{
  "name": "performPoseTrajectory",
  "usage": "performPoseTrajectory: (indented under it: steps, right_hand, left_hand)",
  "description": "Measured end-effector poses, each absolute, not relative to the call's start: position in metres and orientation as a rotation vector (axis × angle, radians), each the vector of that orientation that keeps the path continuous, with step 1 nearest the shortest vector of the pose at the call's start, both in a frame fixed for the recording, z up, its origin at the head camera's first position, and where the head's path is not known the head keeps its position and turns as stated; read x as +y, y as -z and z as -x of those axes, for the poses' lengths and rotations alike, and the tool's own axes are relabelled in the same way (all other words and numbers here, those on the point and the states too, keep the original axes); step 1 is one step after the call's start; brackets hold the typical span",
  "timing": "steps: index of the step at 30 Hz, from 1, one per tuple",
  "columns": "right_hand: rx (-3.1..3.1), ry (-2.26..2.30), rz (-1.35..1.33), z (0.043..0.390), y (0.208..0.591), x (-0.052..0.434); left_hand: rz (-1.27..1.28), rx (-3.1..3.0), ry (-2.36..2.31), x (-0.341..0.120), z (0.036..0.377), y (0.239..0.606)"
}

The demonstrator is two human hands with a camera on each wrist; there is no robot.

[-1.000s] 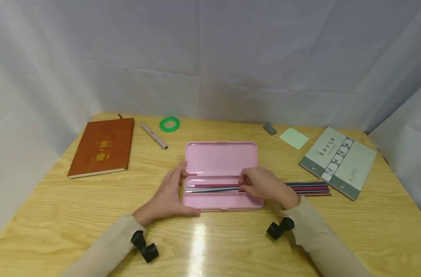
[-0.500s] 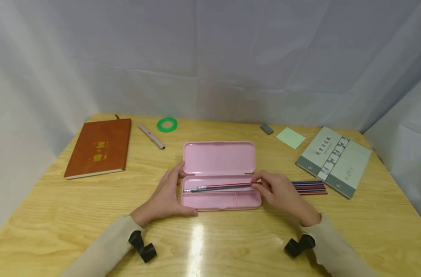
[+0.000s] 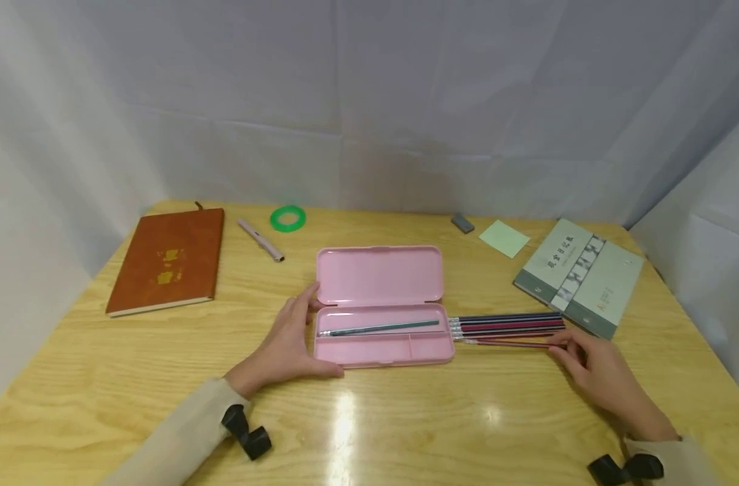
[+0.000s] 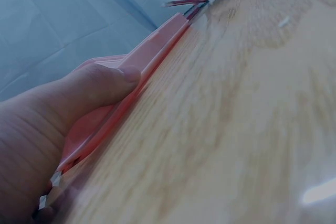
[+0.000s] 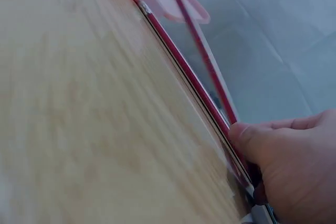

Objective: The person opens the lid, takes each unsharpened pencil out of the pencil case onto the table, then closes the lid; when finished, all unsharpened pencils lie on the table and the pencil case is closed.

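An open pink pencil case (image 3: 381, 349) lies on the wooden table, its lid (image 3: 378, 275) flat behind the tray. One dark grey-green pencil (image 3: 378, 329) rests in the tray's long compartment. My left hand (image 3: 290, 337) holds the case's left end, thumb (image 4: 105, 85) on its front rim. Right of the case lies a row of several pencils (image 3: 505, 325). My right hand (image 3: 565, 347) pinches the right end of a red pencil (image 3: 509, 343) at the near side of that row. In the right wrist view the red pencil (image 5: 197, 38) angles up from my thumb (image 5: 252, 140).
A brown notebook (image 3: 165, 260), a pinkish pen (image 3: 260, 239) and a green tape ring (image 3: 287, 218) lie at the back left. A grey eraser (image 3: 462, 223), a green sticky note (image 3: 503, 238) and a grey-green booklet (image 3: 578, 275) lie at the back right. White cloth walls surround the table.
My right hand drew the red pencil out of the case and carried it right, to the row on the table. One pencil stays in the tray. The left hand kept its hold.
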State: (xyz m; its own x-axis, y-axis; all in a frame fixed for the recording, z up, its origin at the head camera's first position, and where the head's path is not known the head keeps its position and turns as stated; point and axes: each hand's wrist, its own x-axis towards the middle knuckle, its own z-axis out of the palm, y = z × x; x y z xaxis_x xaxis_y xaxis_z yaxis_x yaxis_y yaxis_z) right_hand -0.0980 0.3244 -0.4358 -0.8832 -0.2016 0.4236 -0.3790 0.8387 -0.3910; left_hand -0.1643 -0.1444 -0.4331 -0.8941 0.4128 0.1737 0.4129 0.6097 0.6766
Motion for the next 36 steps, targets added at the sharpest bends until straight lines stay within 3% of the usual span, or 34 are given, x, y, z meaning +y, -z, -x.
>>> performPoseTrajectory:
  steps: [13, 36]
  right_hand:
    - [-2.612, -0.634, -0.518, 0.108, 0.441, 0.317]
    - [-2.778, -0.672, -0.979, 0.178, 0.407, 0.18]
  left_hand:
    - [0.735, -2.801, 1.186, -0.145, 0.165, 0.434]
    - [0.75, -2.782, 1.208, -0.146, 0.165, 0.435]
